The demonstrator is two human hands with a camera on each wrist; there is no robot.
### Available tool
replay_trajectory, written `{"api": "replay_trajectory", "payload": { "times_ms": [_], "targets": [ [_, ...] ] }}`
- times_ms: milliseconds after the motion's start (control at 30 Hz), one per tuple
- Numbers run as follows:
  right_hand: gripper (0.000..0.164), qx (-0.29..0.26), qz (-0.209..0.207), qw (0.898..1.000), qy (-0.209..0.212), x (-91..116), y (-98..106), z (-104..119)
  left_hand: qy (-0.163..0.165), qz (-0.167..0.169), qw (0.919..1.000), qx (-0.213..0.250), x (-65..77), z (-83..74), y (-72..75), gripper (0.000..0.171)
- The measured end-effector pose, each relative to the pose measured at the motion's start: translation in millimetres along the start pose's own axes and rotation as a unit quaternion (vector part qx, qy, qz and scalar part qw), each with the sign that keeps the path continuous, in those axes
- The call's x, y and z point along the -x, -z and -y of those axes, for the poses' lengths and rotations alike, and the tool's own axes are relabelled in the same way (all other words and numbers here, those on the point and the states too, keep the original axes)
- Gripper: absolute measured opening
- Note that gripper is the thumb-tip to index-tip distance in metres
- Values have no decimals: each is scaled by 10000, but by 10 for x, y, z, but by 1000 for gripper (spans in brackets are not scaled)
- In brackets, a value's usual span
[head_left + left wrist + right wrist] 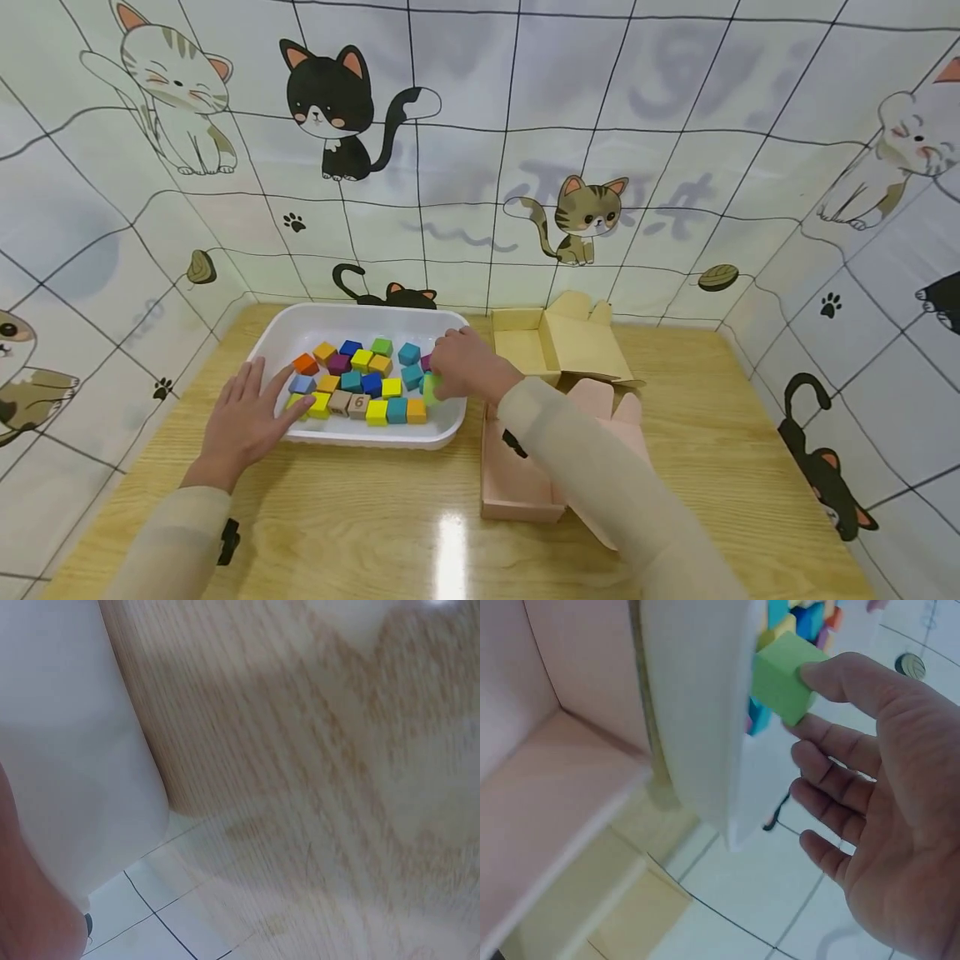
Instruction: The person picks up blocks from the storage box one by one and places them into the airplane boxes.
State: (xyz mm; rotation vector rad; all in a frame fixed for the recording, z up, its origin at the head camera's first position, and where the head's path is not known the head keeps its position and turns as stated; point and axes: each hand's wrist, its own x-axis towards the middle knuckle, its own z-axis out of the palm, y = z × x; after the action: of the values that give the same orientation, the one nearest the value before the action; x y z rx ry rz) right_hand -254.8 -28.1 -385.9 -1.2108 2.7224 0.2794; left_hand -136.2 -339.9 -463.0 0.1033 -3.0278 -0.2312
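Observation:
A white tray (360, 315) holds several small coloured cubes in yellow, blue, teal, orange, purple and green, plus wooden ones, one marked with a 6. Over its right end my right hand (468, 362) pinches a green cube (787, 675) between thumb and forefinger, the other fingers loosely bent in the right wrist view. At the tray's left front edge rests my left hand (243, 417), fingers spread, the thumb beside a yellow cube (318, 406). Only a bit of that hand shows in the left wrist view, beside the tray's white side (67, 750).
Right of the tray stands a yellow cardboard box (521, 321) with its lid folded open. In front of it is an open pink box (517, 508), partly covered by my right sleeve (600, 467). A cat-patterned cloth (465, 167) surrounds the wooden table (337, 525) at the back and sides.

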Motion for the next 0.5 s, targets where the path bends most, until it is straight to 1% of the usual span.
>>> {"api": "replay_trajectory", "payload": {
  "times_ms": [133, 300, 500],
  "targets": [
    [24, -120, -144, 9998, -91, 33, 120, -98, -51, -70, 10000, 17, 2, -9, -5, 78],
    [25, -46, -252, 9996, -137, 59, 228, -253, -79, -223, 9997, 77, 41, 7, -39, 76],
    [27, -183, -495, 9977, -415, 175, 309, -563, -89, -231, 9997, 93, 27, -16, -6, 75]
  ]
}}
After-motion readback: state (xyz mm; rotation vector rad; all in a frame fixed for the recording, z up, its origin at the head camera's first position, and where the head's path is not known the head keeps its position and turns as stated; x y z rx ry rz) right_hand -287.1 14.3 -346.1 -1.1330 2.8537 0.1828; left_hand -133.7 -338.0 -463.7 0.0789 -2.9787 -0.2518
